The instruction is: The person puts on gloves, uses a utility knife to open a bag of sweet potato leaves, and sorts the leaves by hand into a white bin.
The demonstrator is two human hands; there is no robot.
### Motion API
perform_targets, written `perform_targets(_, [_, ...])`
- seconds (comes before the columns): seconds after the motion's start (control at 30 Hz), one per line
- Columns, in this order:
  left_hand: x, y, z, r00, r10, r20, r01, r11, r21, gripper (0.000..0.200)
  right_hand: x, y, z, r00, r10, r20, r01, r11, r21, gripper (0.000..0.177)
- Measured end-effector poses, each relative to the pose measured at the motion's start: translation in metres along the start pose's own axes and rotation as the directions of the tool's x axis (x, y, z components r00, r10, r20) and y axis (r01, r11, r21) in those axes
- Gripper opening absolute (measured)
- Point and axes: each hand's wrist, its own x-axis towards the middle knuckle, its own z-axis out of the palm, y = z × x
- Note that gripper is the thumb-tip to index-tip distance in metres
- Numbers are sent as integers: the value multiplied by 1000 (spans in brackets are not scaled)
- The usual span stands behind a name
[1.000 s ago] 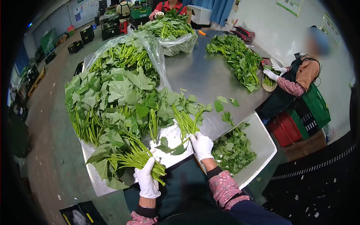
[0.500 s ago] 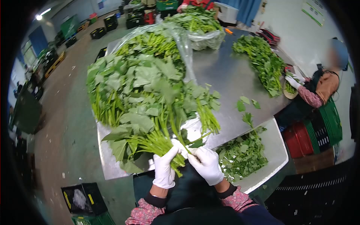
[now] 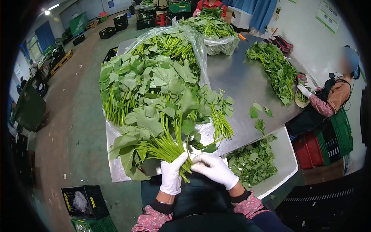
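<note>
Bunching seems to be going on at the tabletop [image 3: 239, 81] edge.
Head view: left hand [image 3: 171, 176] is gripping the bunch [image 3: 154, 145] by its stems, closed tight; right hand [image 3: 213, 168], curled, is touching them, grip unclear. Next likely calls for evening the stems.

Big greens pile [image 3: 154, 89] blocks the bench's [image 3: 239, 85] left half; stem bundle [image 3: 162, 149] overhangs the near edge. Bare steel lane runs centre-right, between the pile and the greens row [image 3: 276, 71]. It carries only loose leaves [image 3: 259, 110]. Bagged greens [image 3: 210, 33] close the far end. Leaf tub [image 3: 285, 149] is open-topped, off the near right corner.
</note>
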Motion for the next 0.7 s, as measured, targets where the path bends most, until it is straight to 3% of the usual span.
perform_targets(0.07, [1, -2, -3, 999, -42, 31, 41, 999, 30, 28, 4, 13, 2, 957, 274, 96, -289, 869, 402, 20])
perform_targets(0.1, [-3, 0, 3, 999, -35, 42, 33, 999, 26, 28, 5, 29, 11, 989, 146, 17, -142, 916, 376, 19])
perform_targets(0.13, [-6, -2, 5, 998, -38, 41, 36, 999, 29, 26, 6, 29, 14, 985, 174, 5, -163, 912, 376, 16])
perform_targets(0.23, [-8, 0, 13, 998, -13, 61, 15, 1000, -27, 20, 4, 25, 16, 987, 153, -39, -88, 737, 670, 10])
perform_targets(0.33, [-7, -6, 17, 997, 62, -37, -65, 995, -80, 13, -2, 9, 17, 946, 252, -202, -51, 734, 677, 11])
perform_targets(0.43, [-3, 13, 21, 982, 146, -121, -158, 983, -98, 13, 1, 13, -2, 738, 357, -572, 142, 747, 650, 14])
perform_targets(0.5, [6, 23, 14, 964, 215, -158, -240, 958, -160, 15, 7, 40, -44, 557, 226, -799, 501, 676, 541, 16])
perform_targets(0.53, [7, 29, 11, 970, 195, -148, -218, 963, -160, 14, 9, 36, -69, 534, 294, -792, 560, 580, 592, 21])
perform_targets(0.57, [11, 28, 5, 972, 191, -136, -210, 967, -147, 14, 10, 46, -87, 509, 366, -779, 532, 578, 619, 29])
perform_targets(0.6, [15, 24, 0, 975, 186, -124, -202, 970, -134, 14, 14, 65, -99, 489, 282, -826, 485, 699, 526, 35])
perform_targets(0.63, [16, 19, -5, 990, 110, -89, -124, 979, -164, 15, 22, 84, -107, 509, 184, -841, 217, 918, 333, 35])
perform_targets(0.67, [17, 12, -8, 998, 34, -52, -43, 980, -192, 15, 28, 101, -111, 555, 97, -826, -71, 995, 69, 36])
perform_targets(0.7, [21, 3, -10, 1000, 7, 3, -6, 976, -218, 17, 30, 116, -109, 649, 68, -758, -256, 958, -133, 38])
